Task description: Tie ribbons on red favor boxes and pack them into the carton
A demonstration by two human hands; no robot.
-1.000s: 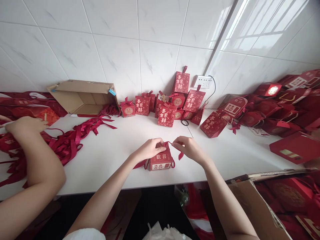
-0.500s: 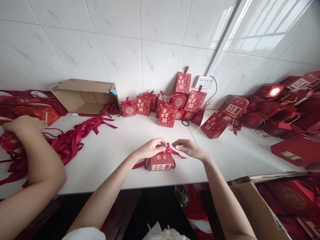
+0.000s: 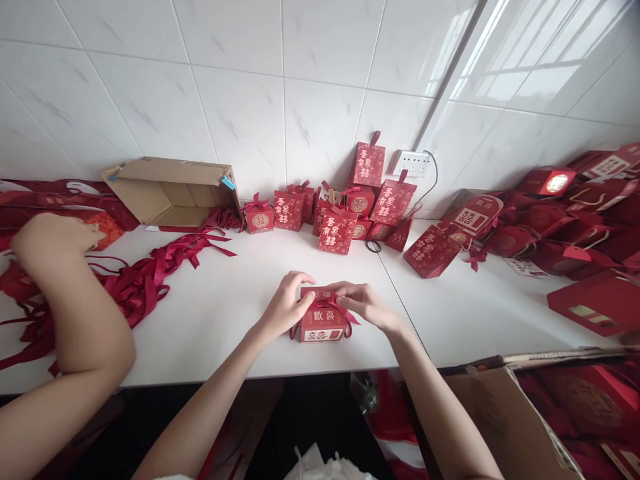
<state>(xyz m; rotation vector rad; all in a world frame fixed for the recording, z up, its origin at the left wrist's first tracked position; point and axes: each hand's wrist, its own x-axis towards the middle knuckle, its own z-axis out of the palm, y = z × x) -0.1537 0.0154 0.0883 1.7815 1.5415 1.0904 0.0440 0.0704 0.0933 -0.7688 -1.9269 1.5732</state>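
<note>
Surface was a white worktop [image 3: 240, 293] spanning the lower half of the frame, running into a corner at upper centre-right. Walls were large glossy white tiles [image 3: 240, 100] with faint grey veining; window glare reflected off the tiles at upper right. White socket plate [image 3: 411, 163] on the wall at centre right, thin cable hanging from it.

Small red gift box [image 3: 323, 321] sat on the worktop at lower centre, near the front edge, gold characters facing the camera, red ribbon [image 3: 334, 303] across its top. Left hand [image 3: 286, 303] was on the box's upper left corner, fingers curled against it, whether they pinched ribbon I couldn't tell. Right hand [image 3: 363, 303] was at the top right, fingers narrow, pinching the ribbon.

Cluster of finished red boxes [image 3: 345, 210] stood against the wall at centre. Open cardboard carton [image 3: 170, 190] lay on its side at upper left, loose red ribbons [image 3: 150, 277] spilling from it across the worktop. Heap of red bags [image 3: 560, 220] along the right edge. 2nd carton flap [image 3: 500, 413] at lower right.

Another person's arm [image 3: 75, 320] filled the lower left, hand [image 3: 47, 237] over the ribbons.
</note>
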